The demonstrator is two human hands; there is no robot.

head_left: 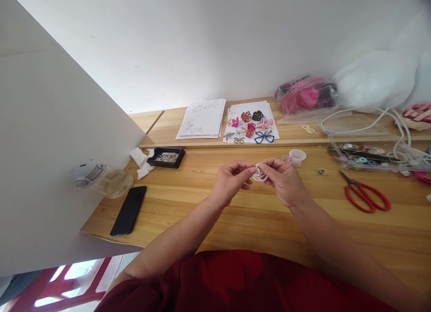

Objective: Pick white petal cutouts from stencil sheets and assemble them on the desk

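Between my two hands is a small looped ornament, white with a bit of purple, held above the tabletop. My left hand pinches its left side between thumb and fingers. On the other side, the thumb and forefinger of my right hand grip its upper right edge. Fingertips cover part of the loops, so the full shape is hidden. Just beyond my right hand stands a small translucent white cup with a purple looped piece at its left side.
Red-handled scissors lie right, below a clear box of small supplies. Colourful looped flowers and butterflies rest on paper at the back, beside drawn sheets. Leftward are a black bead tray, a phone and a clear jar.
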